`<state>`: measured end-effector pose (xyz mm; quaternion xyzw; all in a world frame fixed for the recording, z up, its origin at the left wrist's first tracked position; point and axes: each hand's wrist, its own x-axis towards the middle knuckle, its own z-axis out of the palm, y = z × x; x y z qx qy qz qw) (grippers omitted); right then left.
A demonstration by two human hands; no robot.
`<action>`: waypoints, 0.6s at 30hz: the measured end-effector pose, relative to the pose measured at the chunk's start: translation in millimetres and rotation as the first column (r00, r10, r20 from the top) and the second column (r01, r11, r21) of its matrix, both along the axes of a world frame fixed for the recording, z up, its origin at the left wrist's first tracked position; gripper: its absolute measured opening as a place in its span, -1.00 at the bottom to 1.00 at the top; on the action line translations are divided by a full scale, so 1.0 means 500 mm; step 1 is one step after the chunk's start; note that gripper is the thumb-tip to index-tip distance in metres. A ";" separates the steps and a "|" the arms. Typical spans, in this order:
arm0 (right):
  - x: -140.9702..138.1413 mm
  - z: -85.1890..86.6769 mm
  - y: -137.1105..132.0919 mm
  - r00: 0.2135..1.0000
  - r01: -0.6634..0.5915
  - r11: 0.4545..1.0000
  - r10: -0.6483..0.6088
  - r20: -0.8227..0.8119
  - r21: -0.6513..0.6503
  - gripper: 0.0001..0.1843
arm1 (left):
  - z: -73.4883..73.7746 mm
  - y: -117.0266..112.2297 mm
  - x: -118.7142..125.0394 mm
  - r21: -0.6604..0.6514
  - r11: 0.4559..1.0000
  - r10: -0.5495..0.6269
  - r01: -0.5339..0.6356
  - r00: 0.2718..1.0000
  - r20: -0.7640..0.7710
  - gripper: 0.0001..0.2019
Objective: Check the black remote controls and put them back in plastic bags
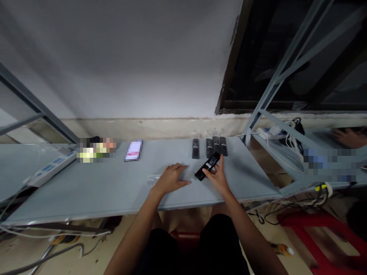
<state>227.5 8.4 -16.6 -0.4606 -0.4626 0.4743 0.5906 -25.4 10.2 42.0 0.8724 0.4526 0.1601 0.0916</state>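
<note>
Remote (208, 166) in right hand (219, 178), four remotes (195, 149) in clear bags (215, 133)

Left of the left hand (170, 178), past clear plastic (153, 178), the front of the table (94, 193) lies open to a white power strip (54, 167); beyond the right hand (218, 178), four bagged black remotes (209, 148) block the back.

Black remote (207, 167) — white label (210, 165), blue-grey table (114, 187)
</note>
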 end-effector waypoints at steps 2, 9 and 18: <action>0.001 0.003 -0.002 1.000 -0.001 1.000 0.000 -0.020 -0.019 0.46 | -0.007 -0.002 0.005 -0.006 1.000 0.017 -0.017 1.000 0.001 -0.33; 0.003 0.004 -0.007 1.000 -0.005 0.999 0.005 -0.001 -0.031 0.35 | -0.008 -0.006 0.017 -0.048 0.999 0.004 -0.005 1.000 -0.006 -0.41; 0.008 0.003 -0.011 1.000 0.003 1.000 -0.003 -0.021 -0.020 0.27 | 0.003 -0.006 0.050 -0.069 0.994 -0.082 0.088 0.993 0.087 -0.48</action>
